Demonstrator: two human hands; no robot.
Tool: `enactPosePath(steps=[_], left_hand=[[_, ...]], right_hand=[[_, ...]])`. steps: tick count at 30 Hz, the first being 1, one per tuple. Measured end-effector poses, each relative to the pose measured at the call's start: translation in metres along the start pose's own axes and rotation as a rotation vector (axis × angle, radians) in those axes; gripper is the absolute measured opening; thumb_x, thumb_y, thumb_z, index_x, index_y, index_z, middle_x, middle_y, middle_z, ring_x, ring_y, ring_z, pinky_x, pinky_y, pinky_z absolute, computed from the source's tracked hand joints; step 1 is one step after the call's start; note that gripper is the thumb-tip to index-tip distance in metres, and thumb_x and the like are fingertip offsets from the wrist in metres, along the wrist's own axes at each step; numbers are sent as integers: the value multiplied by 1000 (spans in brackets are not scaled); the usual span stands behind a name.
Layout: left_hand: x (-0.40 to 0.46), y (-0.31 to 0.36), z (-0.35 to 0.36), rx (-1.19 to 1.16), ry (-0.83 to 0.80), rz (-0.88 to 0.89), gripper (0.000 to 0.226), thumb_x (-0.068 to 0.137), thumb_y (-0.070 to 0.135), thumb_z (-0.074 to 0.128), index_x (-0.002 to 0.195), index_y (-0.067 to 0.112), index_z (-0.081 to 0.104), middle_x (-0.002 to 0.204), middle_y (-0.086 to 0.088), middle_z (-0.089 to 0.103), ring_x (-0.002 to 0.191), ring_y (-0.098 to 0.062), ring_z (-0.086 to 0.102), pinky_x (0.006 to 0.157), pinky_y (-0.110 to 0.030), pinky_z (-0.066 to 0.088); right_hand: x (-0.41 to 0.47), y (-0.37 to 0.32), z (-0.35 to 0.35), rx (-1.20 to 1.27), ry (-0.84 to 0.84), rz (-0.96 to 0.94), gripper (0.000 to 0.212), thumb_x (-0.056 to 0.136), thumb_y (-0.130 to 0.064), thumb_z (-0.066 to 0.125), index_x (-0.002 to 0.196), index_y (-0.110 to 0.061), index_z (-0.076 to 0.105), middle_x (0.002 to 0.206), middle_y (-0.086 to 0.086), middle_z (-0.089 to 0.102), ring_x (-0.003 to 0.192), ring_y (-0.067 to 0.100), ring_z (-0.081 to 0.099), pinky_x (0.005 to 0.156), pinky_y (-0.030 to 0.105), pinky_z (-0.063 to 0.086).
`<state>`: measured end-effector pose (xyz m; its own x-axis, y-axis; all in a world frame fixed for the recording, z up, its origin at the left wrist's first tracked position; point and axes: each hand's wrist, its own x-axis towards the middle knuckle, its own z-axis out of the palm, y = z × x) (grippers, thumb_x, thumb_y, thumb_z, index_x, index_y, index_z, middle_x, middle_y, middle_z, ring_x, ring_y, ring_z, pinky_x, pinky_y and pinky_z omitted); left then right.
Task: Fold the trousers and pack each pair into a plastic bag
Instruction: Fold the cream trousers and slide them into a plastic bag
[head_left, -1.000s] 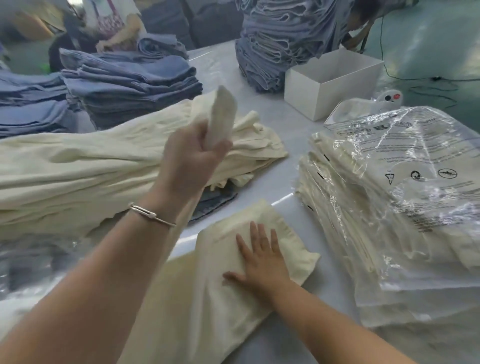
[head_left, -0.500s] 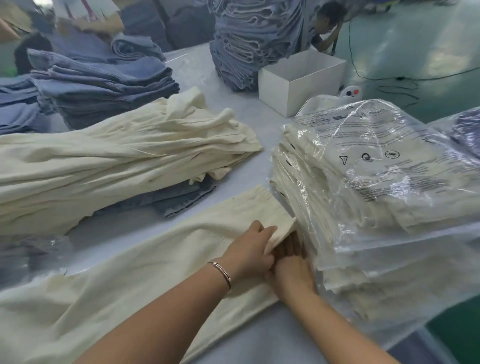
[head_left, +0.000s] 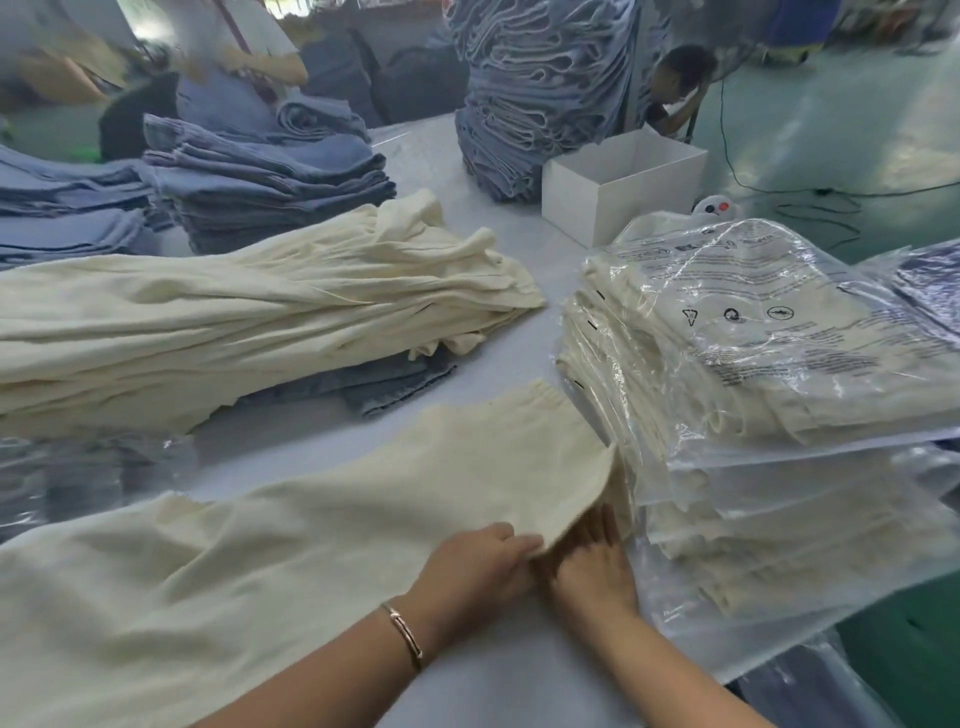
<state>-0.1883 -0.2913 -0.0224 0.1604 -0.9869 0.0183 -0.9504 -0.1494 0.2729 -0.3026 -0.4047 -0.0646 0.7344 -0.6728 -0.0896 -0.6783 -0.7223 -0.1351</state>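
A cream pair of trousers (head_left: 332, 535) lies spread lengthwise across the white table (head_left: 519, 670), its gathered waistband at the right near the bagged stack. My left hand (head_left: 478, 566), with a bracelet on the wrist, holds the near edge of the cloth by the waist end. My right hand (head_left: 592, 566) lies flat with straight fingers, partly slid under that same edge. A stack of cream trousers in clear plastic bags (head_left: 753, 374) stands just right of both hands.
A heap of unfolded cream trousers (head_left: 249, 322) lies behind, over some denim (head_left: 395, 384). Folded blue jeans (head_left: 260, 176) and a tall jeans pile (head_left: 540, 88) stand at the back. A white open box (head_left: 613, 192) sits far right. Loose plastic (head_left: 78, 478) lies at left. People work beyond the table.
My left hand came down from holding the cloth up in the air and laid it flat. Both hands have since slid nearer along the waist end's edge.
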Motion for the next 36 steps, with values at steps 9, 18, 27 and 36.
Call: enactPosePath(steps=[9, 18, 27, 36], left_hand=[[-41, -5, 9, 90, -35, -31, 54, 92, 32, 45, 145, 33, 35, 111, -1, 57, 96, -27, 57, 74, -36, 47], [-177, -80, 2, 310, 308, -290, 43, 69, 28, 50, 112, 24, 54, 83, -1, 58, 71, -26, 60, 66, -35, 42], [-241, -94, -18, 222, 183, -334, 56, 63, 21, 43, 115, 27, 62, 83, 8, 48, 64, -11, 49, 42, -22, 41], [-248, -143, -41, 154, 288, -521, 37, 87, 36, 40, 93, 17, 71, 87, 2, 60, 80, -23, 62, 64, -33, 55]], right_hand=[[-15, -4, -21, 1205, 292, 348, 65, 83, -22, 73, 139, -11, 40, 133, 4, 53, 123, 22, 51, 106, 37, 39], [8, 8, -27, 771, 364, 468, 73, 87, 10, 38, 145, -34, 38, 142, 20, 42, 111, 43, 52, 87, 45, 43], [4, 4, -16, 554, 440, 480, 45, 82, 13, 46, 119, -5, 65, 120, 32, 53, 96, 51, 56, 74, 47, 41], [-1, -72, -20, 121, 199, 320, 66, 81, -15, 58, 144, -18, 40, 159, 17, -8, 146, 33, -7, 116, 48, 1]])
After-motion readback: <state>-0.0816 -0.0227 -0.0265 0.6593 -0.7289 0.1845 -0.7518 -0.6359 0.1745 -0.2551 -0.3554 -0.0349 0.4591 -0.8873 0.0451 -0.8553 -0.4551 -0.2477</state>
